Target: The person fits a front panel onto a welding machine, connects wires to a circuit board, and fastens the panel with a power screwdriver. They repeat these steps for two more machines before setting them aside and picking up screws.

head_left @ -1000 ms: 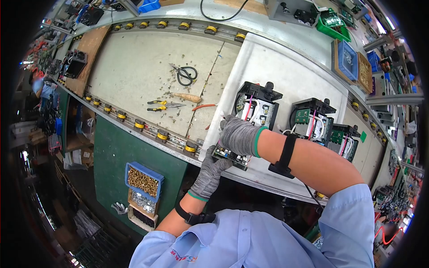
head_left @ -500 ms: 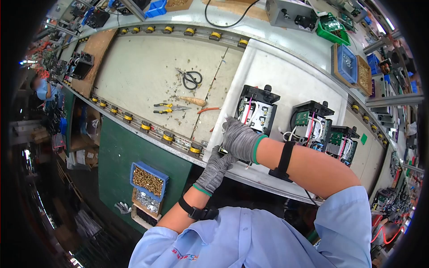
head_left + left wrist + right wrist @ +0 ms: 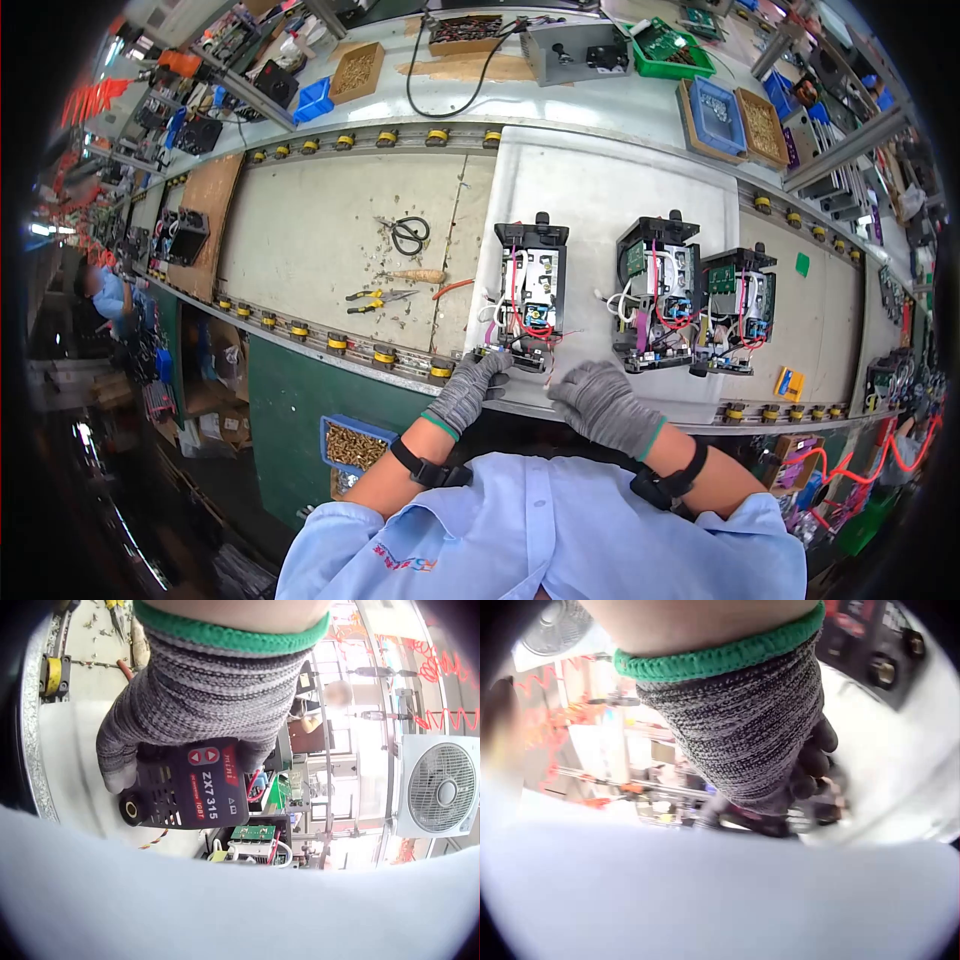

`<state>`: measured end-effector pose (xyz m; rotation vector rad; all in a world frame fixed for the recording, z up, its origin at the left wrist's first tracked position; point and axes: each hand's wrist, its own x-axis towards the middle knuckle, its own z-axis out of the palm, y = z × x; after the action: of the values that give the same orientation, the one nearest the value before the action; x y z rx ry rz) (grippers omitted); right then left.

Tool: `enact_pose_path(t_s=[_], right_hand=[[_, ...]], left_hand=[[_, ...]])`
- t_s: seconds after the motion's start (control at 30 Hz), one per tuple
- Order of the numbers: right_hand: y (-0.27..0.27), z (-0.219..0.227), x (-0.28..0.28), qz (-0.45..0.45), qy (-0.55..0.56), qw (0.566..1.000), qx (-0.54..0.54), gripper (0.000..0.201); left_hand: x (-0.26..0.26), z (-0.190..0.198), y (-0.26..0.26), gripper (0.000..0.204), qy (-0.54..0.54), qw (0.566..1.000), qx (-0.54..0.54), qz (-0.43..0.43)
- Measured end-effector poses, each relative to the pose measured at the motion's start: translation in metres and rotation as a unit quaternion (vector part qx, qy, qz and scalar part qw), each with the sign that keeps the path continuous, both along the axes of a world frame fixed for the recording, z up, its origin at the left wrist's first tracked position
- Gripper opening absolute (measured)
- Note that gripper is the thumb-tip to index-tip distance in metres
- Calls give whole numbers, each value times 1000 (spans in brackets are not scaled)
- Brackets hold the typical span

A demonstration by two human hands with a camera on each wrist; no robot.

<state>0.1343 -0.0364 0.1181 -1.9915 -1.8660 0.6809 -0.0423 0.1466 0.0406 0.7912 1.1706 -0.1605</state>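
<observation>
Gripping the black ZX7315 front panel (image 3: 191, 791) at the near white board (image 3: 600, 190) edge, the left hand (image 3: 478, 380) curled around it. Just right, the right hand (image 3: 600, 400) rested loosely curled, holding nothing visible, below the open welder units (image 3: 655, 290).

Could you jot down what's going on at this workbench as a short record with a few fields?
Place: white pallet on an assembly line bench
Left hand: grips the front panel of an open black unit, marked ZX7 315
Right hand: gloved, at the pallet's near edge; what it holds cannot be told
Beside it: two more open units
Nearby tools: scissors, pliers
</observation>
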Motion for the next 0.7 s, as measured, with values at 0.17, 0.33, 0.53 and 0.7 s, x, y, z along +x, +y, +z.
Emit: enact_pose_path(t_s=[0.17,0.33,0.53,0.7], right_hand=[[-21,-118,-30,-298,229,909,-178,46],[1,-140,-34,-335,313,863,-213,48],[2,-153,-38,-362,422,807,-198,46],[-6,-145,-26,-346,646,645,-215,37]], left_hand=[[-4,-4,5,47,5,1000,-2,-26],[-7,-9,0,45,-14,1000,-8,2],[-15,-21,1,57,-17,1000,-6,-2],[-10,-14,-1,49,-21,1000,-11,11]])
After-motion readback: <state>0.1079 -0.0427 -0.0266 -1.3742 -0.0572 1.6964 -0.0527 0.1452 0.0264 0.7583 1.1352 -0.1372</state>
